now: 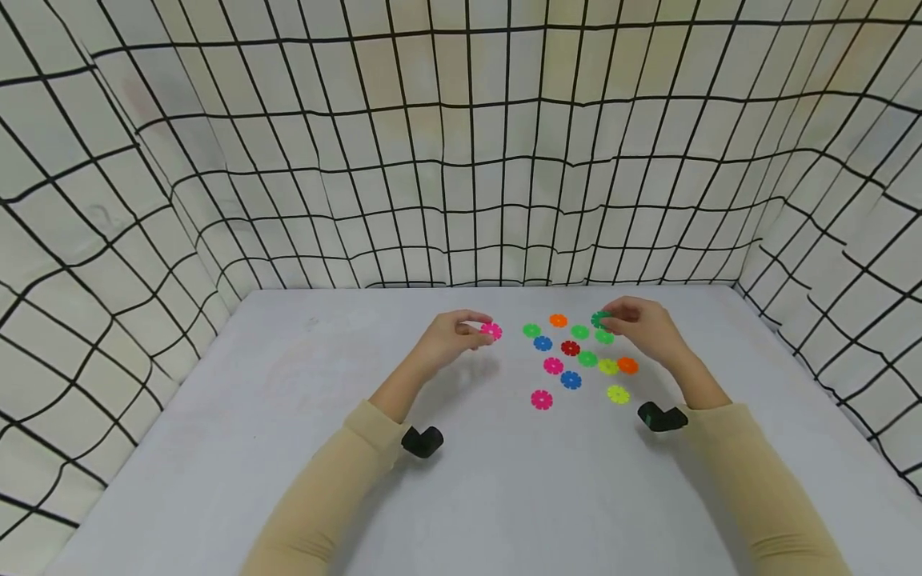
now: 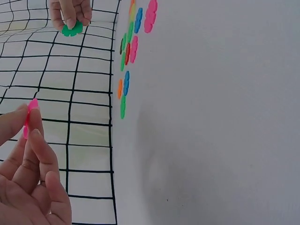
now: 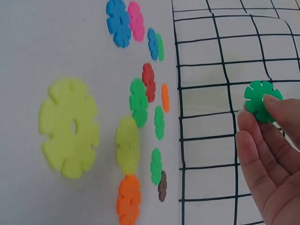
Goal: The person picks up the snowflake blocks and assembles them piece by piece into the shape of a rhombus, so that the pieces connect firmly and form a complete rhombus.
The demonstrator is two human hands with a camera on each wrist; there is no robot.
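Note:
Between thumb and fingertips, my left hand (image 1: 450, 342) pinches a pink notched snowflake disc (image 1: 493, 330), held above the table; the left wrist view shows this pink disc (image 2: 33, 105) nearly edge-on. My right hand (image 1: 648, 330) pinches a dark green notched disc (image 1: 599, 320), whose face with cut notches shows in the right wrist view (image 3: 256, 99). The two discs are apart. Below and between the hands lie loose discs: orange (image 1: 558, 320), blue (image 1: 543, 343), red (image 1: 571, 348), pink (image 1: 542, 399), yellow (image 1: 618, 394) and several light green ones.
The discs lie scattered on a white table (image 1: 288, 448), right of its middle. A brown disc (image 3: 162, 186) lies near a light green disc (image 3: 156, 166). White walls with a black grid (image 1: 446, 184) stand behind and at both sides. Each wrist carries a black camera mount (image 1: 422, 442).

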